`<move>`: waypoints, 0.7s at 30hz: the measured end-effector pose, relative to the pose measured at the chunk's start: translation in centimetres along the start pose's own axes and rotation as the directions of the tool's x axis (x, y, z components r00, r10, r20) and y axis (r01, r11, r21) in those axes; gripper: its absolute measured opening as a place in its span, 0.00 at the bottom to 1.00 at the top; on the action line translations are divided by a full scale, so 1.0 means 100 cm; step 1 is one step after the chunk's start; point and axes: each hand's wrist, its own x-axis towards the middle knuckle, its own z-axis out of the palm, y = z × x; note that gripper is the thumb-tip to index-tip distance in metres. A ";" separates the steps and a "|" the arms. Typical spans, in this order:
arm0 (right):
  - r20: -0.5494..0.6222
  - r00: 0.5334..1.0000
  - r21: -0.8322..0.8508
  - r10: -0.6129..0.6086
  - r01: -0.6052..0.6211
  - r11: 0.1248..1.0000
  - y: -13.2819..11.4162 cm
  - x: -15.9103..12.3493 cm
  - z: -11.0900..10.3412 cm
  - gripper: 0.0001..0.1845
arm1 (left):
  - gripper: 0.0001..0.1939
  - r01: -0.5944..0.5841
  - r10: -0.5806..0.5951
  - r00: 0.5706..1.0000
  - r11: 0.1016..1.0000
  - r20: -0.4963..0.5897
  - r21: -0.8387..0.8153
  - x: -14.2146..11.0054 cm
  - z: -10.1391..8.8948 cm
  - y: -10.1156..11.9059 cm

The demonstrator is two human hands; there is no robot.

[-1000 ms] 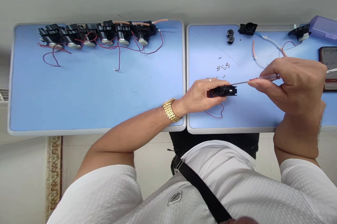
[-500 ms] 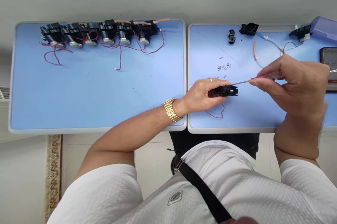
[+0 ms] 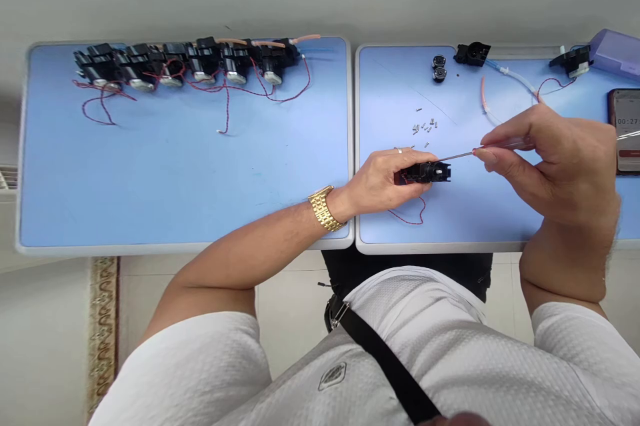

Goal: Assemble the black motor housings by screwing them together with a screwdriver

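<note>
My left hand (image 3: 383,179) is closed around a small black motor unit (image 3: 434,172), pinned on the right-hand table. A red twisted wire (image 3: 421,214) trails from under that hand. Between the thumb and fingers of my right hand (image 3: 560,163) is a screwdriver (image 3: 457,156) with a clear handle. Its thin shaft slants left, and the tip reaches the upper edge of the motor unit beside my left fingertips; the exact contact point is too small to make out. Several small screws (image 3: 425,127) lie loose just beyond my left hand.
Several black motor units (image 3: 205,63) with red wires line the back of the left table (image 3: 165,179). Along the right table's back are two round black parts (image 3: 439,69), a black housing (image 3: 473,54) with tubing, another unit (image 3: 573,63) and a purple case (image 3: 615,54). A phone (image 3: 627,129) lies far right.
My right hand has turned slightly around the screwdriver, its fingertips shifting a little. My left hand and the motor unit stay almost where they were.
</note>
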 end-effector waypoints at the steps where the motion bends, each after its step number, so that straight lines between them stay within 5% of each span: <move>1: -0.032 0.999 -0.030 -0.019 0.018 0.999 0.002 0.000 0.001 0.12 | 0.19 0.005 -0.005 1.000 1.000 0.002 0.003 0.000 0.000 0.000; 6: -0.109 0.992 -0.103 -0.067 0.056 0.993 0.009 0.001 0.006 0.22 | 0.19 -0.025 0.025 1.000 1.000 -0.008 -0.008 0.000 -0.001 0.000; 11: 0.019 1.000 0.047 -0.003 0.002 0.999 0.003 0.001 0.002 0.06 | 0.18 -0.016 0.016 1.000 1.000 0.001 -0.012 0.001 -0.001 0.002; 14: 0.049 0.999 0.074 0.009 -0.013 0.997 0.000 0.001 0.000 0.04 | 0.18 0.002 -0.002 1.000 1.000 0.002 -0.011 0.001 0.000 0.002; 18: -0.036 0.998 0.021 -0.044 0.045 0.999 0.005 0.002 0.002 0.08 | 0.19 -0.015 0.015 1.000 0.999 -0.013 -0.029 0.001 0.001 0.001; 21: -0.100 0.992 -0.050 -0.075 0.071 0.996 0.012 0.002 0.006 0.20 | 0.19 -0.004 0.004 1.000 1.000 -0.003 -0.024 0.000 0.000 0.001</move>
